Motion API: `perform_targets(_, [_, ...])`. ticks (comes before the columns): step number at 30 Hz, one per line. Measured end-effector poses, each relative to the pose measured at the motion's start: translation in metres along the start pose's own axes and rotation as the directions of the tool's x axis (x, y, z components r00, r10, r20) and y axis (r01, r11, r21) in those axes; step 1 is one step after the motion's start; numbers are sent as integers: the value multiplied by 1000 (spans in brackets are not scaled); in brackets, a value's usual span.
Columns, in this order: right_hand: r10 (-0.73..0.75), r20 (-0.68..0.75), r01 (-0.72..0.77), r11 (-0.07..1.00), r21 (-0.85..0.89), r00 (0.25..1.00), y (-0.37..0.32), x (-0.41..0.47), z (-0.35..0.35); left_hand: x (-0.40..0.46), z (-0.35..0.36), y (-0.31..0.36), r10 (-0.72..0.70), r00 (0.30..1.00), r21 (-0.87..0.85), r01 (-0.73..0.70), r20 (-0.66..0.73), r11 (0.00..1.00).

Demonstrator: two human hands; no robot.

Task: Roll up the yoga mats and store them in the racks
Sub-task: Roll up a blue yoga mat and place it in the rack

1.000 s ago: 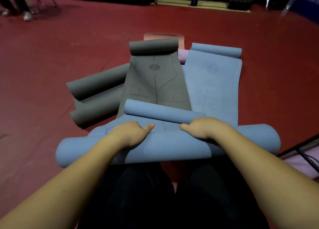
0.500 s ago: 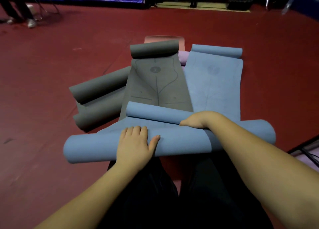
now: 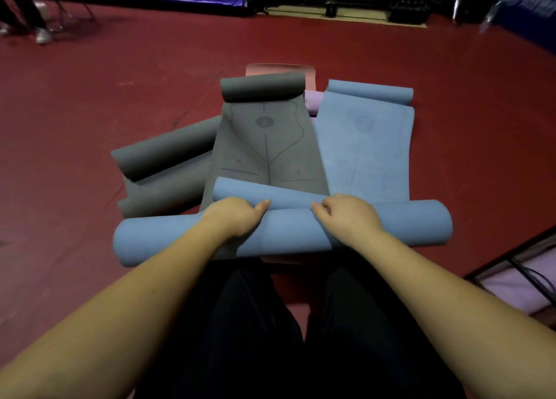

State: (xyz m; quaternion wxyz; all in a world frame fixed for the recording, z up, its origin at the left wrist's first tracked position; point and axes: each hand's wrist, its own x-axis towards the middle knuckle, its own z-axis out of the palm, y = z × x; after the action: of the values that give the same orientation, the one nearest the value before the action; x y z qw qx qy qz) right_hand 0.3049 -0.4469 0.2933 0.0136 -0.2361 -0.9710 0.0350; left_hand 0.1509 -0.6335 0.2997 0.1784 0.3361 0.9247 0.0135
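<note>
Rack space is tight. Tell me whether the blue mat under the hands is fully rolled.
Not fully. The blue mat is a thick roll under the left hand and right hand, but its far end is a separate curl.

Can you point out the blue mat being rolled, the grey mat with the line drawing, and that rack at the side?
blue mat (image 3: 288, 233): head view, front of the thick roll between the hands.
grey mat (image 3: 264, 145): head view, flat printed middle.
rack (image 3: 511, 260): head view, dark frame bar, lower right.
</note>
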Motion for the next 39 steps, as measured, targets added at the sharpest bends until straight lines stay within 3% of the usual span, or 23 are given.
perform_targets(4, [-16,-52,11,995,-104,999,-3,-12,10,16,-11,1,-11,986,-24,15,167,1000])
perform_targets(10, [13,-54,-20,992,-127,998,-5,-5,12,23,-15,5,-18,970,-83,39,243,996])
perform_targets(12, [15,-43,-20,990,-138,999,-5,0,10,23,-11,2,-27,982,-62,39,188,997])
perform_targets(14, [15,-13,-17,989,-149,1000,-6,3,9,19,-1,-1,-17,999,5,17,-32,1000])
perform_targets(16, [11,15,-9,987,-160,1000,-6,5,9,11,10,-1,-2,960,75,23,-279,997])
perform_targets(19, [25,51,-17,990,-143,998,-5,9,9,-5,28,-3,9,922,82,25,-388,996])
perform_targets(24, [50,101,-39,993,-111,994,-7,13,4,-16,40,-8,65,931,175,-1,-358,985])
perform_targets(29, [94,208,-86,995,-48,974,-7,18,-10,-4,22,1,59,957,152,-15,-285,988])
perform_targets(35, [89,215,-77,995,-64,973,-8,11,-22,-14,14,1,99,955,149,-58,-279,987])
perform_targets(39, [85,316,-68,996,-65,945,-10,7,-35,-23,6,-1,87,973,109,-64,-214,992])
